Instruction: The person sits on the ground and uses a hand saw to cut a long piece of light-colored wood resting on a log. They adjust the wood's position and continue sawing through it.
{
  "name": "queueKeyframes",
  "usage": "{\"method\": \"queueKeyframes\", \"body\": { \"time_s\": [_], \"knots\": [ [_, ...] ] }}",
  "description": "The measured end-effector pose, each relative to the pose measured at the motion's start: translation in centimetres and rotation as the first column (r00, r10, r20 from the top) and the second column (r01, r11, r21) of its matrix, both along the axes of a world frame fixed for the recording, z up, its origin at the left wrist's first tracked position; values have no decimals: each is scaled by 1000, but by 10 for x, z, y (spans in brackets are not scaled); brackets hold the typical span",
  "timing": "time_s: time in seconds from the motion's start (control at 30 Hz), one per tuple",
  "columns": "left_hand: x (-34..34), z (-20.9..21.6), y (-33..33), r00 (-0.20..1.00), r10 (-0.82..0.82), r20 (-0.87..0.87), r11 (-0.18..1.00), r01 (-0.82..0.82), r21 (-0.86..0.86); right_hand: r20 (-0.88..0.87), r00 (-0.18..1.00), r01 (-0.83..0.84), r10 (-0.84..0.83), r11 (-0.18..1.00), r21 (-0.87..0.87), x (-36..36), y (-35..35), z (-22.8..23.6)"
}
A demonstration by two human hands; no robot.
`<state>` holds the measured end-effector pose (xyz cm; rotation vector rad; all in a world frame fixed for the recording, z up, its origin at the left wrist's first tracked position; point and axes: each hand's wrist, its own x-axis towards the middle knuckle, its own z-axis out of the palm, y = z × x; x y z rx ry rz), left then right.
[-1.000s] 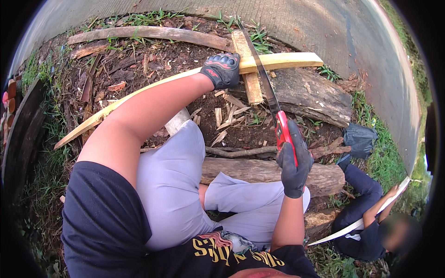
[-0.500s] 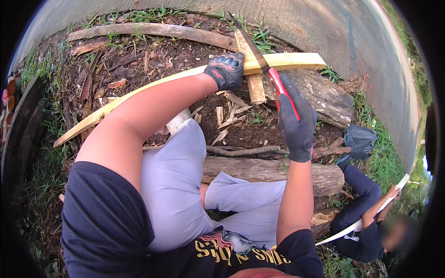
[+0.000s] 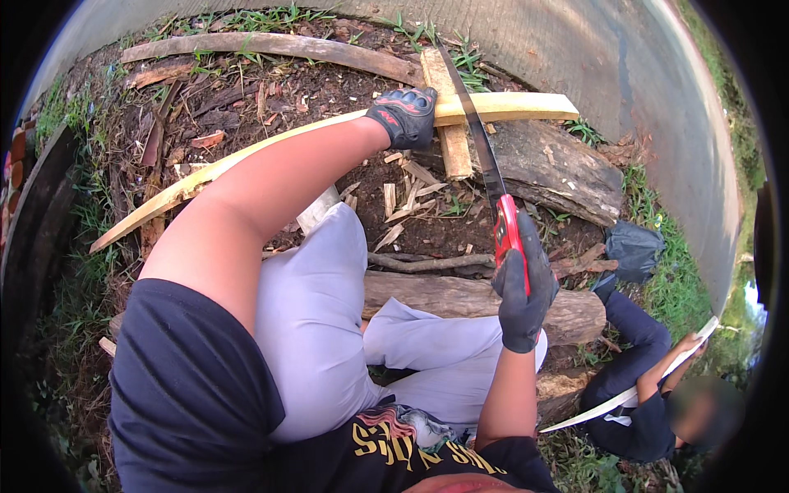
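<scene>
A long pale wooden strip (image 3: 509, 106) runs from the lower left to the upper right, its right part lying over a short wooden block (image 3: 454, 149). My left hand (image 3: 404, 117), in a black glove, is closed round the strip just left of the block. In my gloved right hand (image 3: 526, 283) is the red handle of a hand saw (image 3: 486, 154). The saw's dark blade lies across the strip, right of my left hand, its tip pointing away toward the pavement. Any cut under the blade is too small to make out.
A thick weathered log (image 3: 559, 168) lies beyond the block; another log (image 3: 477, 298) is by my legs. Wood chips (image 3: 404, 200) litter the soil. A curved grey board (image 3: 271, 49) lies at the far left. At right are a dark bag (image 3: 634, 251) and a seated person (image 3: 633, 403) holding a pale strip.
My right hand has drawn the saw back toward me, so more of the blade shows on the near side of the strip. My left hand stays on the strip.
</scene>
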<state>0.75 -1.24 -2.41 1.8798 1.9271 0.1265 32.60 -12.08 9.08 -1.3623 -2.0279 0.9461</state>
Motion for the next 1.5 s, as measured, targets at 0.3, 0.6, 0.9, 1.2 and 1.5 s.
{"method": "queueKeyframes", "body": {
  "time_s": [0.3,0.6,0.9,1.2,1.5],
  "knots": [
    [0,1,-1,1000,10,12,1000,-9,-17,51,995,-89,85,993,81,25,2,26],
    [6,0,-4,1000,22,-6,999,-22,31,-37,994,-96,102,985,140,-93,105,-33],
    [-4,-1,4,1000,5,-6,1000,-5,-19,41,998,-44,40,993,106,-5,9,10],
    [-7,-3,1,1000,0,-7,1000,0,-2,66,994,-93,86,990,104,25,-17,54],
    [2,3,6,1000,-14,24,999,15,-36,-85,992,-77,89,988,133,-112,127,-41]
  ]
}}
